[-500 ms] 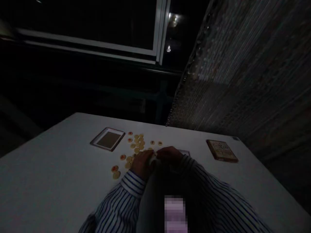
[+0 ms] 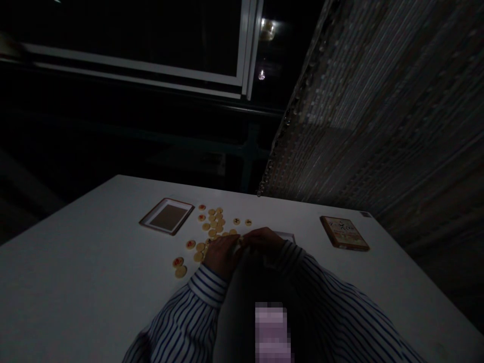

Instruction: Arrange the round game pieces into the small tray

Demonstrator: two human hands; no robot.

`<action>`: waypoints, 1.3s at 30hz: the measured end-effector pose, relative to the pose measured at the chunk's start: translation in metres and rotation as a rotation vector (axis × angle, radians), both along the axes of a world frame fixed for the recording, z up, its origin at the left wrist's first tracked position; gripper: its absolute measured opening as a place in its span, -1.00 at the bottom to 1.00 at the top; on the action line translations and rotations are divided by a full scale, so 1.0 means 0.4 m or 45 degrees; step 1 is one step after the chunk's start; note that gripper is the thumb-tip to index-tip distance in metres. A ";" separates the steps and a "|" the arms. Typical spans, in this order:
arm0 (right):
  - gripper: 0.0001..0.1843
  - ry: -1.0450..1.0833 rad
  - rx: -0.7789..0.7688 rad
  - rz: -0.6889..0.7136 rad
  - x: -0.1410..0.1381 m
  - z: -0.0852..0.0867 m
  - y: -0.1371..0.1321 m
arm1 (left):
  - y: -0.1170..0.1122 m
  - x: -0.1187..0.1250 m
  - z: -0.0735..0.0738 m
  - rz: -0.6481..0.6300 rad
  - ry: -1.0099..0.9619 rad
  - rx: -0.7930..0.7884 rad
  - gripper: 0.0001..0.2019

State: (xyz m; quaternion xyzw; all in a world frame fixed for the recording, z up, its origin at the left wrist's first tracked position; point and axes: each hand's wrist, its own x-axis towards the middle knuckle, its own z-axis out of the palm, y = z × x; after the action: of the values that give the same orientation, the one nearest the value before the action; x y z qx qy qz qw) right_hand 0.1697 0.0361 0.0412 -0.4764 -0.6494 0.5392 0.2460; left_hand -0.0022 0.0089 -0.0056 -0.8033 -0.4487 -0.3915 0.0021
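Head view: dim room, seen from above the person's own two hands.
Table [image 2: 75, 282]: white, fills the lower half of the picture; everything below lies on it.
Curtain [image 2: 378, 126]: ribbed and dark, hangs at 2 o'clock from the hands, beyond the table's far edge.
Window frame [image 2: 151, 70]: pale bars against black, at 11 o'clock, well behind the table.
Sleeves [image 2: 196, 312]: white with blue stripes, come in from 6 o'clock.
Tray [image 2: 167, 216]: shallow, brown inside a pale rim, at 10 o'clock from the hands, just beside the discs.
Box [image 2: 344, 233]: flat with a printed lid, at 3 o'clock, well apart from the hands.
Left hand [image 2: 221, 254]: curled, fingertips meeting the right hand's; too dark to tell whether it pinches anything.
Right hand [image 2: 262, 241]: curled, knuckles up; grip likewise cannot be told.
Discs [image 2: 214, 222]: small yellow rounds, some with red marks, scattered from 9 to 12 o'clock, the nearest touching the left hand.
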 end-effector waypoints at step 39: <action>-0.58 0.049 0.238 -0.255 0.123 0.085 -0.103 | -0.041 0.042 0.040 -0.002 -0.064 0.060 -0.77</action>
State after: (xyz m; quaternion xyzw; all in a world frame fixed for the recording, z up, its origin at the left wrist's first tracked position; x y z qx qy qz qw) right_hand 0.2188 -0.0050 0.0753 -0.5036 -0.6411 0.4580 0.3543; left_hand 0.0148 -0.0076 0.0104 -0.7934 -0.4386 -0.4220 0.0093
